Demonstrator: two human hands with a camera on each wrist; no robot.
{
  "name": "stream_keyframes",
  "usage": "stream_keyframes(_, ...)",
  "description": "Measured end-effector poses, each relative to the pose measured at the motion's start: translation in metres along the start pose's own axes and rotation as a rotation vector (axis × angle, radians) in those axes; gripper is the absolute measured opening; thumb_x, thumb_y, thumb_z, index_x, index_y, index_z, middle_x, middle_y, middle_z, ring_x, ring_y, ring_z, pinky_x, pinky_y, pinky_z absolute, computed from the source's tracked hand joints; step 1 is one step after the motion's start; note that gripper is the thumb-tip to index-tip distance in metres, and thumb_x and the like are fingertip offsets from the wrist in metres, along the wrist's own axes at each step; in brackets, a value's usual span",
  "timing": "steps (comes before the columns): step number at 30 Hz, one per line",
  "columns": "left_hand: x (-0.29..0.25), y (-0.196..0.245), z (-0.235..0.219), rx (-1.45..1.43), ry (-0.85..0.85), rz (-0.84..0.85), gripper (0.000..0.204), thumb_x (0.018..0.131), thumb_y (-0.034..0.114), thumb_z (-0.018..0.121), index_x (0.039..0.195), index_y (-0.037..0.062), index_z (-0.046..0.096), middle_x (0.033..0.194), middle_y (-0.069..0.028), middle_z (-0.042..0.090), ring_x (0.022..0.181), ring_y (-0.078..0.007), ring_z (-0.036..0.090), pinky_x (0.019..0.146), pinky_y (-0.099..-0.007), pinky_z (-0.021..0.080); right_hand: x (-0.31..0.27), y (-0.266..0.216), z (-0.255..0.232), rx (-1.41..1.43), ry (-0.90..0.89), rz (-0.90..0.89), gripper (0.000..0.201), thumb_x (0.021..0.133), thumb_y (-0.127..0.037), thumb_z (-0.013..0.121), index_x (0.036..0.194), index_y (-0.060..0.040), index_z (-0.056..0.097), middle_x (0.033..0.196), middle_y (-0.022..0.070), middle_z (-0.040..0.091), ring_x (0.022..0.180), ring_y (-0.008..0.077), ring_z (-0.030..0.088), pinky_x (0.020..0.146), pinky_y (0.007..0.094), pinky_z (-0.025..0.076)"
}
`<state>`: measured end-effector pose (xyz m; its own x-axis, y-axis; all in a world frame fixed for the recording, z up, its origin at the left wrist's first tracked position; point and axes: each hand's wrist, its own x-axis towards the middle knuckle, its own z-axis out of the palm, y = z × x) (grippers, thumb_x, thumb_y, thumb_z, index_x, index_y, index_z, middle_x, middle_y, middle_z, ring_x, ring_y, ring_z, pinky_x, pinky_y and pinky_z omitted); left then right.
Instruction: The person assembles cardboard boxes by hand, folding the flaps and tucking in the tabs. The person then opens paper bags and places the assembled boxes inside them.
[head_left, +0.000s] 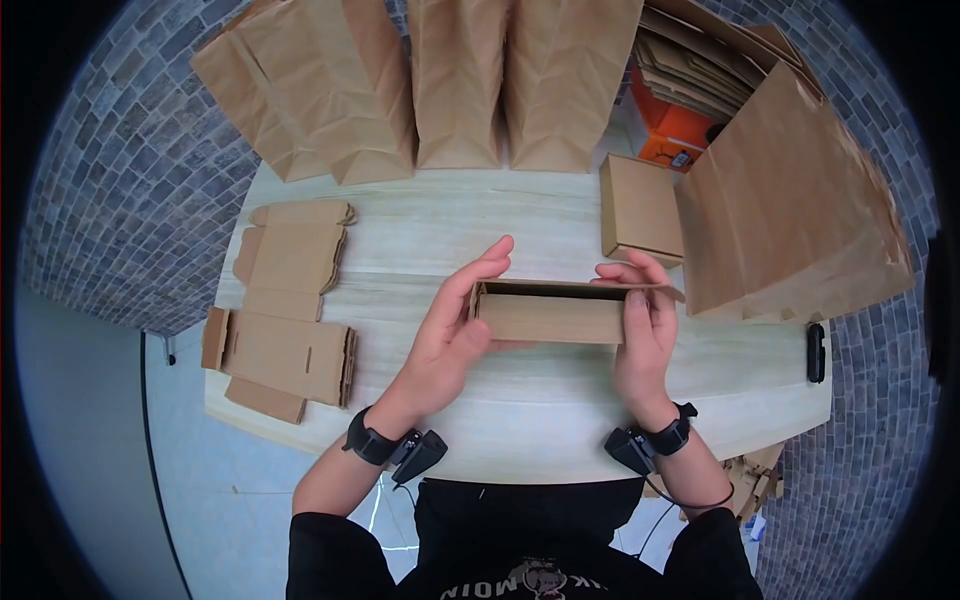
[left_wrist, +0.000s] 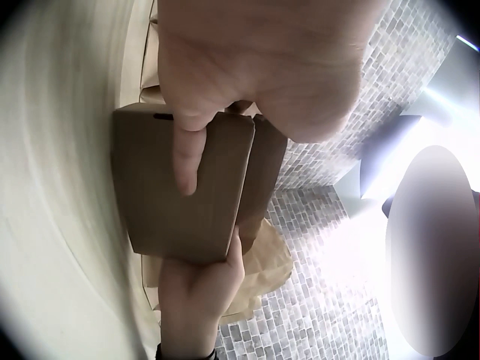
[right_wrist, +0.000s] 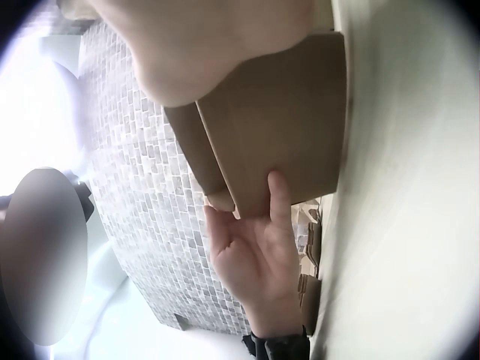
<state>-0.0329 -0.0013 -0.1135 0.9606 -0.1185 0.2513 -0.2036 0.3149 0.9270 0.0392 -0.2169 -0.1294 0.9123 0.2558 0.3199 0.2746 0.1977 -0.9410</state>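
A long, open-topped brown cardboard box (head_left: 550, 315) sits at the middle of the pale wooden bench (head_left: 520, 420), its long axis running from 9 to 3 o'clock. The left hand (head_left: 455, 330) grasps its 9 o'clock end with curled fingers (left_wrist: 187, 161); the right hand (head_left: 645, 325) grasps the 3 o'clock end, equally near.
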Motion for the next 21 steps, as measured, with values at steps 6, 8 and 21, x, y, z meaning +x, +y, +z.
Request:
stream_keyframes(6, 0.0, 0.003, 0.0, -0.012, 0.0, -0.051, 0.053, 0.102, 0.013, 0.047, 0.151, 0.0062, 0.027, 0.161, -0.0123, 0.017, 0.143, -0.0256, 0.03, 0.103, -0.0454, 0.05, 0.002, 0.002, 0.004, 0.046, 0.126, -0.093, 0.034, 0.101, -0.014, 0.052, 0.132, -0.0026, 0.043, 0.121, 0.0139, 0.06, 0.104, 0.0174, 0.06, 0.093, 0.0314, 0.048)
stream_keyframes(8, 0.001, 0.002, -0.002, -0.003, -0.024, -0.056, 0.058, 0.102, 0.018, 0.048, 0.153, 0.0079, 0.022, 0.161, -0.0122, 0.016, 0.145, -0.0269, 0.027, 0.102, -0.0491, 0.05, 0.002, 0.005, 0.002, 0.03, 0.159, -0.112, 0.029, 0.101, -0.013, 0.053, 0.128, -0.0025, 0.046, 0.119, 0.0135, 0.062, 0.103, 0.0175, 0.061, 0.092, 0.0315, 0.049)
stream_keyframes(21, 0.003, -0.011, -0.011, -0.023, -0.09, 0.017, 0.071, 0.098, 0.014, 0.059, 0.156, 0.0156, 0.018, 0.16, -0.0157, 0.02, 0.146, -0.0295, 0.025, 0.102, -0.0528, 0.05, 0.005, 0.009, -0.01, -0.029, -0.051, -0.144, 0.04, 0.102, -0.033, 0.054, 0.127, -0.0009, 0.05, 0.117, 0.0133, 0.063, 0.107, 0.0189, 0.059, 0.096, 0.0339, 0.047)
